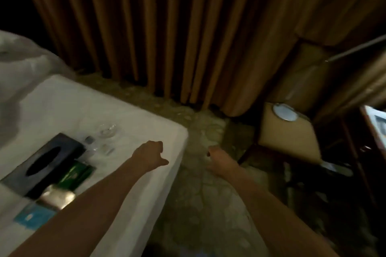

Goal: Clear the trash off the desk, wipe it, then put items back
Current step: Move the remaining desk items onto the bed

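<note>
A white-covered surface (135, 115) fills the left of the view. On it lie a dark tissue box (41, 165), a green packet (75, 175), a silvery packet (56, 196), a blue card (33, 216), a clear glass ashtray (106, 129) and some small bits (106, 149). My left hand (151, 152) hangs over the surface's right edge with fingers curled under, holding nothing that I can see. My right hand (219, 159) hovers over the floor, loosely curled and empty as far as the blur shows.
Brown curtains (167, 27) hang behind. A tan bin with a round silver lid (285, 112) stands at the right beside dark wooden furniture (371, 131). Patterned carpet (208, 204) runs between the white surface and the bin. White bedding (20, 64) bulges at the far left.
</note>
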Demonstrator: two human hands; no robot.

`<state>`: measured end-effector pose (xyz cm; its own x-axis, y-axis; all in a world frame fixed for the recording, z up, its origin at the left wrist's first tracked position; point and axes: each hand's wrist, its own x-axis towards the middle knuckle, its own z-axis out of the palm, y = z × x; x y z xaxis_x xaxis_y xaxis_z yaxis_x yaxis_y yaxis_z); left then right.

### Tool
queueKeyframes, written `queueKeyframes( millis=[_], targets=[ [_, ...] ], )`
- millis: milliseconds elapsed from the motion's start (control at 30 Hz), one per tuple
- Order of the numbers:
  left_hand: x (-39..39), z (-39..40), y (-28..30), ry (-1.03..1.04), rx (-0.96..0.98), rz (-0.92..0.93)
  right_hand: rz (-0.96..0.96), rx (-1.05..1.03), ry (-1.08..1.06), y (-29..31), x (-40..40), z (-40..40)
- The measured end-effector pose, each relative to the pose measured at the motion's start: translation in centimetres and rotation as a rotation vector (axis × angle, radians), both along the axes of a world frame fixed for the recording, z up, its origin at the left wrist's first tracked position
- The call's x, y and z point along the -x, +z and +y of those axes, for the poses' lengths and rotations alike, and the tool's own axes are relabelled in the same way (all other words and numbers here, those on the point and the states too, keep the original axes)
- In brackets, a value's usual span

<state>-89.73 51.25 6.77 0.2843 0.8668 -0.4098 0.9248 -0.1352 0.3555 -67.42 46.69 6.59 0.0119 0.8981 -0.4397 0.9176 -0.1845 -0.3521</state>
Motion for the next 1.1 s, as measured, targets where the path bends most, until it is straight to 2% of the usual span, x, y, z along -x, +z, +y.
queueKeyframes(
  millis=[367,667,767,933,1100],
  targets=[
    [-37.0,-9.0,5.3,-0.611,-0.098,-0.022,-0.15,-0.144,-0.516,5.8,-31.2,-20.7],
    [-59.4,-17.0,6.9,-1.08,-0.154,-0.006,-0.156,-0.162,-0.898,5.8,-43.9,-35.2],
    [-66.7,-19.3,6.9,-1.244,-0.23,0.028,-0.177,-0.144,-1.019,5.5,-48.5,-38.0],
    [-78.5,-22.2,7.6,-1.442,-0.23,0.049,-0.192,-0.13,-1.219,5.2,-56.8,-39.7],
    [-89.4,-23.6,8.5,-1.524,-0.227,0.004,-0.194,-0.178,-1.44,5.6,-63.7,-41.3]
  ],
)
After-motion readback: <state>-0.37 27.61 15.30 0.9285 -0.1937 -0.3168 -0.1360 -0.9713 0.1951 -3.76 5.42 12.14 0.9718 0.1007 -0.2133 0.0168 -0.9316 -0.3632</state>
